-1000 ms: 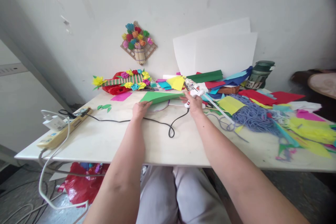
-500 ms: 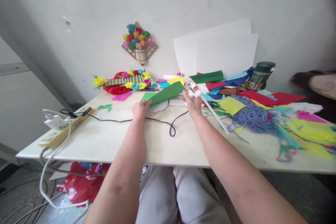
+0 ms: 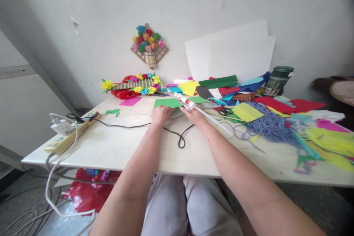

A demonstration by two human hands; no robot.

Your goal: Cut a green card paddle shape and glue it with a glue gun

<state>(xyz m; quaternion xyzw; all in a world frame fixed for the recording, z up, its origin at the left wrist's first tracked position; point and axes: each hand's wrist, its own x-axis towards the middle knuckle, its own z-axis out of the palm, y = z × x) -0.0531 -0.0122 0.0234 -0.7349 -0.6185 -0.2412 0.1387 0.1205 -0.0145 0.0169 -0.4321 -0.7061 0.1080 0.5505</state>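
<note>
My left hand (image 3: 161, 114) rests on the near edge of a green paper sheet (image 3: 169, 102) that lies almost flat on the white table (image 3: 118, 143), fingers pressed on it. My right hand (image 3: 195, 114) grips a white hot glue gun (image 3: 186, 101) with a long glue stick (image 3: 212, 118) sticking out behind it toward the right. The gun's nozzle points left over the green sheet. Its black cord (image 3: 177, 134) loops on the table just in front of my hands.
A beige power strip (image 3: 72, 132) with plugs lies at the left edge. Paper-flower crafts (image 3: 132, 85) sit at the back. Coloured paper sheets (image 3: 240, 90), blue yarn (image 3: 269, 123), scissors (image 3: 226, 111) and a dark green jar (image 3: 278, 80) crowd the right side. White sheets (image 3: 232, 55) lean on the wall.
The green sheet, lifted and tilted half a second ago, now lies down flat. My right hand moved left and lowered the glue gun over the sheet. My left hand shifted slightly right.
</note>
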